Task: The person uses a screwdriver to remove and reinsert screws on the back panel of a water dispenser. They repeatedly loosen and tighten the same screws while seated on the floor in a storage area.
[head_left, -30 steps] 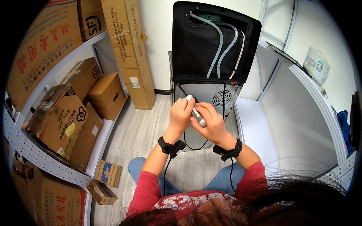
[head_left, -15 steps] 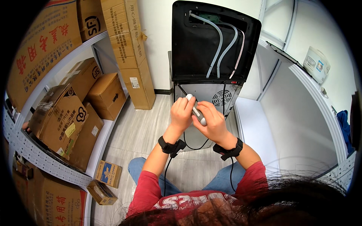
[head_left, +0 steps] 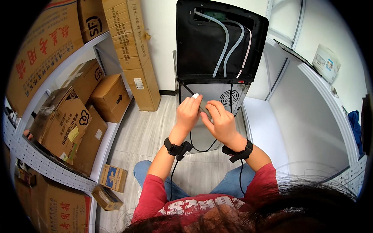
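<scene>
My left hand (head_left: 188, 115) is closed around a small pale object with a rounded white end (head_left: 196, 96), and that end sticks up past my fingertips. Beside it my right hand (head_left: 221, 121), fingers curled, grips the same object from the other side. A flat grey part shows between the hands; the rest is covered, so its exact kind cannot be made out. Just beyond both hands stands an appliance with a grey metal panel (head_left: 210, 91) and a round vent grille (head_left: 229, 98). Its black lid (head_left: 198, 46) is raised, with pale tubes (head_left: 226, 42) hanging inside.
A black cable (head_left: 202, 150) loops below my hands. Shelves with cardboard boxes (head_left: 62, 124) line the left, beside a tall upright carton (head_left: 142, 81). Two small boxes (head_left: 113, 178) sit low at the left. On the right are a white shelf (head_left: 266, 132) and a white appliance (head_left: 325, 64).
My right fingers have shifted and curled over the pale object, hiding its lower rounded end, which showed before. My left hand stays closed on it. The view has moved very slightly.
</scene>
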`<state>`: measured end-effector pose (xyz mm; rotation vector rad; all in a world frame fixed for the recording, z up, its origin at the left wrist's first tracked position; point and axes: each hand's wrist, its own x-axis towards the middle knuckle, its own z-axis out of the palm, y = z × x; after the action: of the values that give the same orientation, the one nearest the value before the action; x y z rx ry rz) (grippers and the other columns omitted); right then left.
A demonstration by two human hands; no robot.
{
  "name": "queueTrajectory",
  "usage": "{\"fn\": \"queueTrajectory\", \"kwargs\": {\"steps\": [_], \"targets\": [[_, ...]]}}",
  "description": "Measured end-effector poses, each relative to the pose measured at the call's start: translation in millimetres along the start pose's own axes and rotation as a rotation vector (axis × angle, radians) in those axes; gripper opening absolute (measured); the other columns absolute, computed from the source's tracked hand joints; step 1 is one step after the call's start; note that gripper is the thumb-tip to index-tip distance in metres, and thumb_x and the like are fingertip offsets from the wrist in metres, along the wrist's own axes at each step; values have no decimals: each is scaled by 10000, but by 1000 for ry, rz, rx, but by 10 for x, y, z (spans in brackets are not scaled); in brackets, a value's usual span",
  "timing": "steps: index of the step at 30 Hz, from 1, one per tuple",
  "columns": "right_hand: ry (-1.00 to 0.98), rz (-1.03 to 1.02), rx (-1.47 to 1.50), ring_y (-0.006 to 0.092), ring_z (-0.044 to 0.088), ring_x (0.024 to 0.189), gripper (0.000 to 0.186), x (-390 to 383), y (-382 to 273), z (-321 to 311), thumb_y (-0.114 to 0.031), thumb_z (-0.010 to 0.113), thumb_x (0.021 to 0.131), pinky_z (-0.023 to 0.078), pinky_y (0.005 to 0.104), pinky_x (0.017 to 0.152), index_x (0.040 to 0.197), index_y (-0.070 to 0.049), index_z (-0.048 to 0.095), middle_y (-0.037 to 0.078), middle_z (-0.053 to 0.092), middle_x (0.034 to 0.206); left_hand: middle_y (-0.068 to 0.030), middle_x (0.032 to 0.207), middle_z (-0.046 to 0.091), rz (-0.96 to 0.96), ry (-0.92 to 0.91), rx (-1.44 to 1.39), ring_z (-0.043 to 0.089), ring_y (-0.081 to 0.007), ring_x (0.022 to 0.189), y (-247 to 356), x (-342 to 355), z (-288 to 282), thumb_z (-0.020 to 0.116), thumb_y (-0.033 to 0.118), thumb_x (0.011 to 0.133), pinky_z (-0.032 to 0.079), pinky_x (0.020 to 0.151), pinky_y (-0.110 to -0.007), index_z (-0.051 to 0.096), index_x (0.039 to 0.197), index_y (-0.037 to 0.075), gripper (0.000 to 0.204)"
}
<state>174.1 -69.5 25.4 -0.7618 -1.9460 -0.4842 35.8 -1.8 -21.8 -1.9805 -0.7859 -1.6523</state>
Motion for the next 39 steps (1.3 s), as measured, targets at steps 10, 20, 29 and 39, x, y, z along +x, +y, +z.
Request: {"fn": "queueTrajectory", "kwargs": {"steps": [10,20,29,39], "targets": [[23,-57,-32,229,620,668,248,-6,14,42,-113,729,733,508,310,586,918,-10,600,109,599,983,-83,736,521,-31,7,-30,529,-246,636,7,9,2,599,-88,615,451,549,-348,596,1056,-7,448],[73,-65,6,221,603,638,308,-12,-27,70,-104,730,699,495,303,560,973,-27,612,118,599,1015,-91,700,525,-50,75,-15,520,-257,610,-74,63,-28,602,-98,624,439,538,-357,587,1077,-20,460],[53,-76,48,227,615,699,329,53,-2,49,-76,699,679,502,325,586,991,-26,608,113,597,1002,-96,728,525,-92,8,-17,525,-257,640,-35,12,-34,603,-80,618,444,562,-373,569,1111,-35,497],[-28,34,32,245,595,691,375,58,-27,-33,-102,708,717,500,326,616,1068,-22,602,126,584,1044,-99,738,541,-123,32,18,534,-269,652,-82,17,-21,630,-46,641,450,578,-375,579,1057,-25,419]]}}
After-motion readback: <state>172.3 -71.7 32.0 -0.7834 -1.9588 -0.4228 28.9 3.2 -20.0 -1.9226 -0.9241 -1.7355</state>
